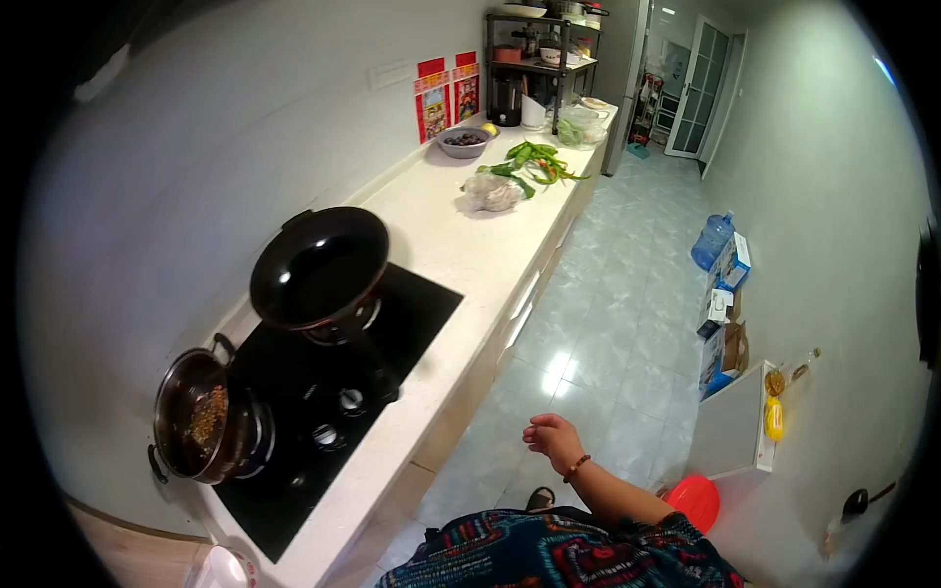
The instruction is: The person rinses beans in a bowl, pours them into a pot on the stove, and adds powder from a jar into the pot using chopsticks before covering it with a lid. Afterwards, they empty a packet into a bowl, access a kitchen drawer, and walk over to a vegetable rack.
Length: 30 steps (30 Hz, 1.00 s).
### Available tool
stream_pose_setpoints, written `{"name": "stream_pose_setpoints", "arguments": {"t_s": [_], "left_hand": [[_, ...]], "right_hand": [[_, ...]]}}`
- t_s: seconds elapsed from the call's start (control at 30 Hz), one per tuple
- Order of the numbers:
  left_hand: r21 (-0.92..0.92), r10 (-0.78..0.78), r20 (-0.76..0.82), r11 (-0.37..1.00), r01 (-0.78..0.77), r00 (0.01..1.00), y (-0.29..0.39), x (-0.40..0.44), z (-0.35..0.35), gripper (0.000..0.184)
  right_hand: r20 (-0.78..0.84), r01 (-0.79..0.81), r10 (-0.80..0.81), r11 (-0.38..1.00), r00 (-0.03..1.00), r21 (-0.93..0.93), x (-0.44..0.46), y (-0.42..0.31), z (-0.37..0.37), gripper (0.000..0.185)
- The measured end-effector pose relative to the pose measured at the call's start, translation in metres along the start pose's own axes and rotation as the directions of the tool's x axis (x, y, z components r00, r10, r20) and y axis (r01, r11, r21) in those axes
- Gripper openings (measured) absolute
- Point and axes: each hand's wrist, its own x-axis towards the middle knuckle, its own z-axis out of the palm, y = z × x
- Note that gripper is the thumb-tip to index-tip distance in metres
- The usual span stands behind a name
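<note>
My right hand (555, 442) hangs over the floor beside the counter, fingers loosely bent and a little apart, with nothing in it. It wears a beaded bracelet (576, 468). My left hand is out of view. Closest on the counter is the black gas hob (323, 392). On its far burner rests a black frying pan (319, 265), its handle pointing toward the counter's front edge. A steel two-handled pot (174, 421) stands on the near burner, with small reddish-brown bits (208, 419) inside.
Along the counter (421, 220) lie a bagged food item (492, 193), green peppers (539, 162) and a grey basin (464, 144) of dark pieces. A black rack (559, 69) stands farther back. Boxes (720, 314), a water jug (713, 241) and a red stool-like round object (694, 502) line the right wall.
</note>
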Motion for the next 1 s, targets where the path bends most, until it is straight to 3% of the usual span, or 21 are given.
{"name": "stream_pose_setpoints", "arguments": {"t_s": [0.03,0.1,0.13,0.23,0.3,0.37,0.53,0.67,0.73,0.77,0.83,0.9,1.0], "left_hand": [[0.033,0.071,-0.167,0.997,-0.067,0.983,0.026,-0.02,0.004,0.044],[0.135,0.226,-0.473,0.974,-0.183,0.852,0.091,-0.059,0.008,0.048],[0.141,0.229,-0.474,0.973,-0.183,0.85,0.121,-0.074,0.021,0.048],[-0.295,0.417,-0.384,0.79,-0.537,0.824,0.221,-0.119,0.108,0.025],[-0.246,0.559,-0.273,0.746,-0.619,0.783,0.309,-0.177,0.137,0.024],[-0.147,0.776,-0.184,0.585,-0.798,0.603,0.373,-0.215,0.161,0.022],[-0.349,0.883,-0.031,0.43,-0.833,0.469,0.49,-0.261,0.223,0.02],[-0.47,0.937,-0.014,0.301,-0.83,0.348,0.586,-0.279,0.278,0.017],[-0.52,0.94,-0.033,0.273,-0.809,0.338,0.638,-0.283,0.311,0.016],[-0.555,0.959,-0.032,0.218,-0.803,0.283,0.664,-0.286,0.327,0.015],[-0.597,0.974,-0.022,0.17,-0.784,0.227,0.712,-0.296,0.349,0.015],[-0.665,0.994,-0.062,0.031,-0.747,0.095,0.765,-0.303,0.369,0.014],[-0.675,0.999,-0.045,-0.025,-0.737,0.008,0.834,-0.314,0.395,0.014]], "right_hand": [[-0.034,0.027,-0.027,1.0,0.999,0.016,0.005,-0.009,-0.021,0.018],[-0.07,0.045,-0.043,0.998,0.997,0.037,0.011,-0.025,-0.057,0.019],[-0.099,0.052,-0.047,0.997,0.994,0.054,0.014,-0.035,-0.075,0.019],[-0.137,0.09,-0.078,0.993,0.987,0.077,0.025,-0.069,-0.114,0.02],[-0.16,0.113,-0.097,0.989,0.982,0.095,0.034,-0.087,-0.135,0.019],[-0.15,0.157,-0.138,0.98,0.979,0.122,0.047,-0.1,-0.152,0.018],[-0.122,0.194,-0.172,0.962,0.977,0.194,0.088,-0.141,-0.166,0.016],[-0.097,0.214,-0.203,0.969,0.974,0.122,0.132,-0.18,-0.175,0.015],[-0.113,0.215,-0.217,0.976,0.97,-0.032,0.151,-0.215,-0.179,0.015],[-0.124,0.218,-0.222,0.975,0.967,-0.043,0.161,-0.229,-0.185,0.015],[-0.212,0.226,-0.238,0.971,0.948,-0.078,0.174,-0.255,-0.199,0.015],[-0.269,0.248,-0.252,0.968,0.93,-0.049,0.188,-0.275,-0.213,0.016],[-0.369,0.271,-0.245,0.962,0.897,0.018,0.207,-0.29,-0.235,0.017]]}}
